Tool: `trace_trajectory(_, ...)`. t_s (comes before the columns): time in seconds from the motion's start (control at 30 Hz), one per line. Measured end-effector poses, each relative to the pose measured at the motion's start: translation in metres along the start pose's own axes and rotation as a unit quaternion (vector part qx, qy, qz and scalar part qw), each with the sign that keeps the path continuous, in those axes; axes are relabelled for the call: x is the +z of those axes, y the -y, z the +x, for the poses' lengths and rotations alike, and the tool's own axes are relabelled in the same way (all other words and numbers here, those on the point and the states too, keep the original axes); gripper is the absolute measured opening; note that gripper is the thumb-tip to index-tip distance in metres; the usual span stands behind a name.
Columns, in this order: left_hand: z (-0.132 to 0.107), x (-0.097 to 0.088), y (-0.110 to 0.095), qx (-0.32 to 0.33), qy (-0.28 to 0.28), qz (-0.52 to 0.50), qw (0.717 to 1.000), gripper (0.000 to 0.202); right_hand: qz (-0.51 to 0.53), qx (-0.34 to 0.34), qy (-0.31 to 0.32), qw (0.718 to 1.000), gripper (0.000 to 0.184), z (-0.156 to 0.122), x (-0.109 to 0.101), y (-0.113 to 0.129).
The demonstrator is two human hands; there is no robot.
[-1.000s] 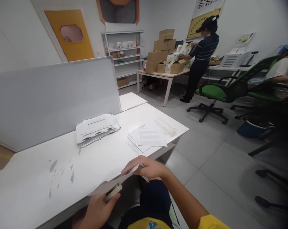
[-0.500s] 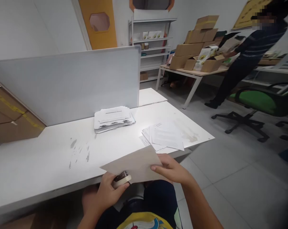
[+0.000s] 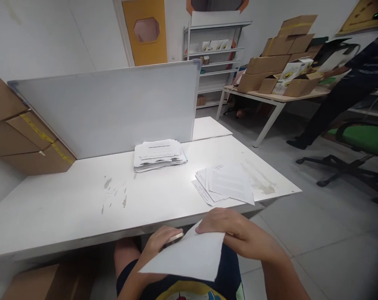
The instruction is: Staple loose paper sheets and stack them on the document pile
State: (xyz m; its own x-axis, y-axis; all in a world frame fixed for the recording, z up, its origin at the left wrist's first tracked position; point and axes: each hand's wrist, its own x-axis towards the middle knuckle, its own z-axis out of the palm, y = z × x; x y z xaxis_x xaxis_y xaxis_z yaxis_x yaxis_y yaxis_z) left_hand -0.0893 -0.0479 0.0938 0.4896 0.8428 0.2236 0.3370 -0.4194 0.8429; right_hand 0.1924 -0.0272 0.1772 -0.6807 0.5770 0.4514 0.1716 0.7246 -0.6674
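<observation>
At lower centre of the frame I have the right hand [image 3: 240, 231] pinching a white sheet [image 3: 185, 256], the left hand [image 3: 156, 246] curled around a small pale-edged object [image 3: 175, 238], and print on the loose papers [image 3: 229, 183], right of centre, too small to read.

A grey-framed rectangular whiteboard [image 3: 120, 108] stands beside stacked brown cardboard boxes [image 3: 29, 137]; behind it is 1 orange-yellow door [image 3: 149, 51].

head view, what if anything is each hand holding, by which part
The right hand holds a sheet of paper by its upper right edge. The left hand holds a small pale-edged object, mostly hidden; its held part cannot be told.
</observation>
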Motion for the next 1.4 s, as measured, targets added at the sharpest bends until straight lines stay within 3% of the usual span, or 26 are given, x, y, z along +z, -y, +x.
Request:
trace_trajectory(0.2, -0.005, 0.018, 0.023, -0.002, -0.068, -0.004, 0.998, 0.032, -0.003, -0.025, 0.038, 0.999, 0.044, 0.009, 0.000, 0.016)
trace_trajectory(0.37, -0.007, 0.014, 0.012, -0.044, -0.087, -0.010, 0.995, 0.029, -0.030, -0.013, 0.020, 0.999, 0.045, 0.001, 0.003, 0.020)
trace_trajectory(0.47, -0.017, 0.022, 0.011, -0.097, -0.115, -0.063, 0.987, 0.042, -0.045, -0.018, -0.054, 0.997, 0.048, -0.015, 0.005, 0.016)
trace_trajectory(0.53, -0.026, 0.035, 0.017, -0.158, -0.166, -0.125, 0.965, 0.055, -0.055, -0.017, -0.179, 0.982, 0.047, -0.027, 0.008, 0.008)
trace_trajectory(0.57, -0.030, 0.041, 0.020, -0.193, -0.195, -0.162, 0.948, 0.062, -0.059, -0.015, -0.275, 0.960, 0.042, -0.032, 0.012, 0.001)
trace_trajectory(0.6, -0.032, 0.048, 0.023, -0.222, -0.221, -0.200, 0.928, 0.067, -0.057, -0.016, -0.389, 0.919, 0.037, -0.036, 0.017, -0.007)
trace_trajectory(0.67, -0.031, 0.057, 0.025, -0.255, -0.267, -0.267, 0.890, 0.073, -0.032, -0.013, -0.608, 0.793, 0.028, -0.042, 0.036, -0.025)
trace_trajectory(0.7, -0.026, 0.060, 0.024, -0.255, -0.285, -0.295, 0.876, 0.075, -0.012, -0.004, -0.683, 0.730, 0.024, -0.044, 0.050, -0.034)
trace_trajectory(0.73, -0.020, 0.062, 0.021, -0.247, -0.307, -0.317, 0.863, 0.075, 0.007, 0.020, -0.725, 0.688, 0.022, -0.046, 0.066, -0.042)
trace_trajectory(0.77, -0.013, 0.063, 0.019, -0.235, -0.332, -0.334, 0.850, 0.075, 0.024, 0.061, -0.731, 0.679, 0.022, -0.047, 0.085, -0.048)
trace_trajectory(0.8, -0.004, 0.063, 0.016, -0.223, -0.358, -0.346, 0.838, 0.073, 0.043, 0.114, -0.703, 0.700, 0.024, -0.049, 0.105, -0.052)
trace_trajectory(0.9, 0.018, 0.066, 0.009, -0.205, -0.401, -0.379, 0.809, 0.068, 0.175, 0.256, -0.480, 0.821, 0.038, -0.048, 0.161, -0.054)
trace_trajectory(0.97, 0.029, 0.071, 0.007, -0.208, -0.389, -0.399, 0.804, 0.066, 0.291, 0.273, -0.347, 0.849, 0.056, -0.041, 0.185, -0.051)
trace_trajectory(1.0, 0.032, 0.074, 0.006, -0.207, -0.376, -0.407, 0.806, 0.065, 0.333, 0.269, -0.317, 0.846, 0.065, -0.036, 0.191, -0.049)
trace_trajectory(1.07, 0.037, 0.079, 0.003, -0.195, -0.358, -0.417, 0.812, 0.063, 0.374, 0.262, -0.317, 0.831, 0.075, -0.022, 0.191, -0.047)
trace_trajectory(1.23, 0.040, 0.083, -0.006, -0.187, -0.343, -0.419, 0.820, 0.056, 0.408, 0.268, -0.321, 0.812, 0.087, 0.008, 0.172, -0.052)
trace_trajectory(1.4, 0.041, 0.074, -0.013, -0.177, -0.348, -0.443, 0.807, 0.054, 0.427, 0.263, -0.317, 0.805, 0.079, 0.016, 0.177, -0.055)
